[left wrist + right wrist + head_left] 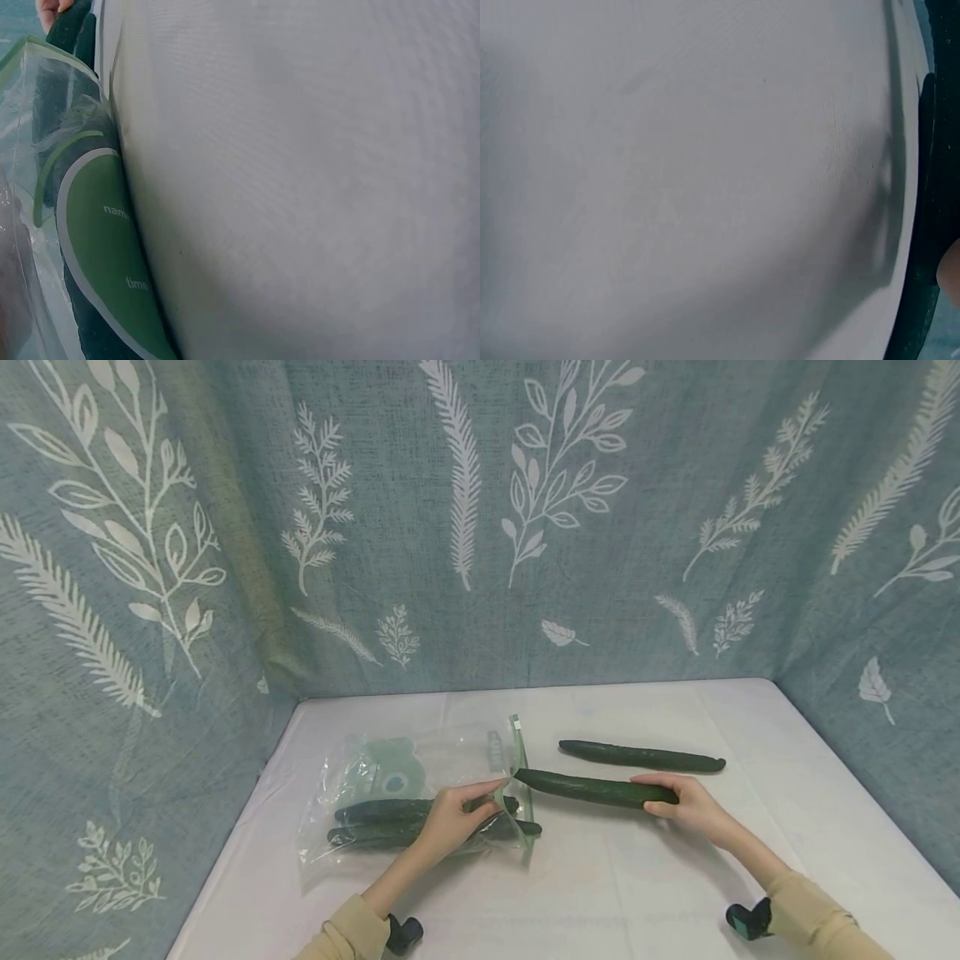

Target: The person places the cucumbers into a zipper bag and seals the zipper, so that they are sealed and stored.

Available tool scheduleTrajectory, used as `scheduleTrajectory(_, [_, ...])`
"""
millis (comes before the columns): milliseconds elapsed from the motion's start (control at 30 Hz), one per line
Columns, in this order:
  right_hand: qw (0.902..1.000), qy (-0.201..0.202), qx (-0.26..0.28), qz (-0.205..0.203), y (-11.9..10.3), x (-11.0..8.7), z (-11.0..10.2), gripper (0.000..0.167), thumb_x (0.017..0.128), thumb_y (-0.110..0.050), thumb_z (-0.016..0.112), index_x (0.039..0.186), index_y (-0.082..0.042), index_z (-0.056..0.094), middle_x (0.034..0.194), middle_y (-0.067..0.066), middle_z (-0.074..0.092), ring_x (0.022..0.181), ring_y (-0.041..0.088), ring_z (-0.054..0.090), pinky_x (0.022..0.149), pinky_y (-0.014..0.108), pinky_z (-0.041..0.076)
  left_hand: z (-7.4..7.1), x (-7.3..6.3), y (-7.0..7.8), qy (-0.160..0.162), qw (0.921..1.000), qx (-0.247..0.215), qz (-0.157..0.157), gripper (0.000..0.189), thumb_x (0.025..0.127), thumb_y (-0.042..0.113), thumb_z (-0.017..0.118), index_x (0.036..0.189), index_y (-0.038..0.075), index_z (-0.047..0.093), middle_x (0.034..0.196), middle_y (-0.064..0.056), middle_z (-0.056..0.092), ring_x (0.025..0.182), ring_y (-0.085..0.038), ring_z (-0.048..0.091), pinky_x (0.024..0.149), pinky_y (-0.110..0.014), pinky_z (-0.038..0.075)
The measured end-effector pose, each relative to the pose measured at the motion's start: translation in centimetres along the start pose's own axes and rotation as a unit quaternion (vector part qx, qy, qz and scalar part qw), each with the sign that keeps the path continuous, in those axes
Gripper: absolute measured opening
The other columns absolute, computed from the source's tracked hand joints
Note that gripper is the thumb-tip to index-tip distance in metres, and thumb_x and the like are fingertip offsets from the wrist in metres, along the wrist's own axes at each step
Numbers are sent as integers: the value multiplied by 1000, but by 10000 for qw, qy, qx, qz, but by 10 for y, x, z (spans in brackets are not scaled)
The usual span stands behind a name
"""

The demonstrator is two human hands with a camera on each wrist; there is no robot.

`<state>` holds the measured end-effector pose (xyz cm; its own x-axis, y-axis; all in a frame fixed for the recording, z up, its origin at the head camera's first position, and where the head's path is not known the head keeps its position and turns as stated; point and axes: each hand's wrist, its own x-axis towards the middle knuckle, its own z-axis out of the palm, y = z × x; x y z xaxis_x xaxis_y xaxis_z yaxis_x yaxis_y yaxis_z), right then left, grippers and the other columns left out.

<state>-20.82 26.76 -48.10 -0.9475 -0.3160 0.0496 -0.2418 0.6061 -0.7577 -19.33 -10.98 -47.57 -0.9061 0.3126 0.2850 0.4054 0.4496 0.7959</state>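
Observation:
A clear zip bag [457,745] with a green-edged mouth lies on its side, left of centre in the head view. Two dark green cucumbers [378,811] lie inside it, their ends near the mouth. My left hand [450,818] pinches the bag's rim. With its fingers and thumb, my right hand [693,810] grips the right end of another cucumber [577,787], whose far tip is at the bag's opening. In the left wrist view, a green printed label [105,240] shows on the bag. The right wrist view catches only the edge of the held cucumber [946,150] and a fingertip [951,274].
One more cucumber [641,757] lies on the white-covered table [600,893], behind the held one. A blue-green curtain [480,635] with white leaf prints hangs around the back and sides of the table.

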Motion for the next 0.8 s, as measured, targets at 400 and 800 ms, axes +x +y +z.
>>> scheduleTrajectory(400, [9997,-81,42,-213,-6,9,14,42,85,-18,70,124,-6,61,129,16,61,123,39,51,100,51,41,-1,0,0,-63,9998,-142,139,36,85,10,68,121,13,66,119,-7,67,77,-7,61,61,-19,46])
scheduleTrajectory(800, [9991,-61,213,-349,-19,19,33,41,84,-15,70,123,-4,62,126,17,62,122,40,51,102,57,36,0,1,-3,-144,9990,-300,300,36,86,7,67,122,10,65,114,-11,69,52,5,44,47,-18,38])
